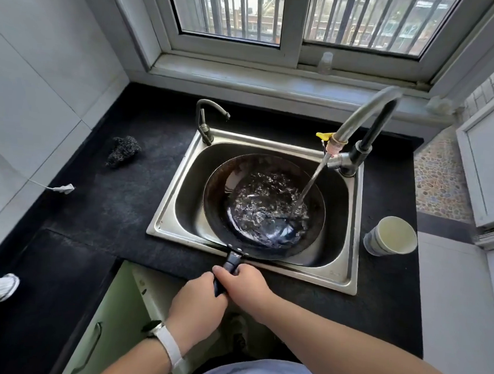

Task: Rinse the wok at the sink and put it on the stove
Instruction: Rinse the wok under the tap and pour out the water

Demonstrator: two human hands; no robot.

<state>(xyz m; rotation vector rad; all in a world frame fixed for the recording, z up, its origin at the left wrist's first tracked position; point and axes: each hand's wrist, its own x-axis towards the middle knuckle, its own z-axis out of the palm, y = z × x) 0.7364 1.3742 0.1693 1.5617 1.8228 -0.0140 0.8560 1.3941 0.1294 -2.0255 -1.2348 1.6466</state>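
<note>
Both grips closed around the wok's handle [231,263]: left hand [196,303] nearer the body, right hand [241,283] just ahead of it. The wok [263,206] sits in the steel sink [347,276], partly filled; water [309,187] from the tap [359,130] at 1 o'clock strikes its right side. A cup [391,236] stands on the dark surface [94,206] at 3 o'clock, a scouring pad [123,150] at 10 o'clock.

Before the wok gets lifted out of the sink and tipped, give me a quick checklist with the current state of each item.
1. Both hands on the handle: left hand and right hand closed on it, ok.
2. Wok inside the sink: ok.
3. Water in the wok: pooled, ok.
4. Tap off: running, not ok.
5. Cup away from the wok: apart on the counter, ok.
6. Stove free: out of view, cannot tell.
</note>
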